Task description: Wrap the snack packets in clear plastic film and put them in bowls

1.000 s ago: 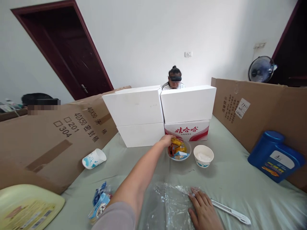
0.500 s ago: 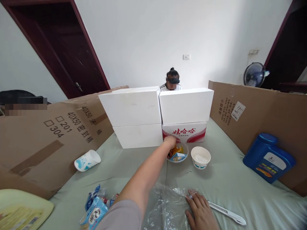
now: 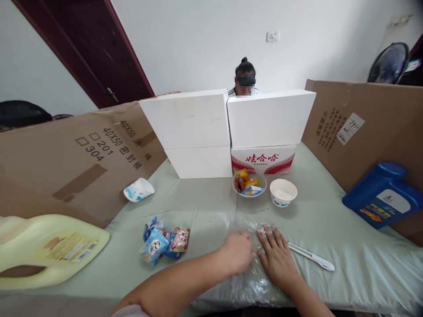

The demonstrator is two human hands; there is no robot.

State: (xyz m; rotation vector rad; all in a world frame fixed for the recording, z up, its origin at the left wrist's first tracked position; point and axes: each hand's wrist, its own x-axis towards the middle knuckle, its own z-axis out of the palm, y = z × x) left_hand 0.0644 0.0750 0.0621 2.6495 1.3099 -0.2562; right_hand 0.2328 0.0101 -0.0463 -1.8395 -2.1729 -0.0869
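A clear plastic bag [image 3: 228, 281] lies crumpled on the green cloth in front of me. My left hand [image 3: 238, 253] is on its upper part, fingers curled and closed on the film. Just beside it, my right hand [image 3: 276, 256] presses down flat with spread fingers over the bag's right edge. A white utility knife [image 3: 312, 256] lies right of that hand. Beyond the hands stand a clear bowl [image 3: 249, 196] with several wrapped snacks [image 3: 251, 182] and a paper bowl [image 3: 283, 197] with something white inside. More snack packets [image 3: 165, 243] lie in a pile to the left.
White boxes [image 3: 198, 132] are stacked at the back, with a person [image 3: 245, 81] behind them. Cardboard panels [image 3: 82, 149] line both sides. A paper cup [image 3: 139, 190] lies tipped at left, near a yellow jug [image 3: 72, 246]. A blue bottle [image 3: 383, 193] leans at right.
My left hand has drawn back from the clear bowl to the plastic bag beside my right hand. An orange-gold packet now shows at that bowl's back. The view has tilted down.
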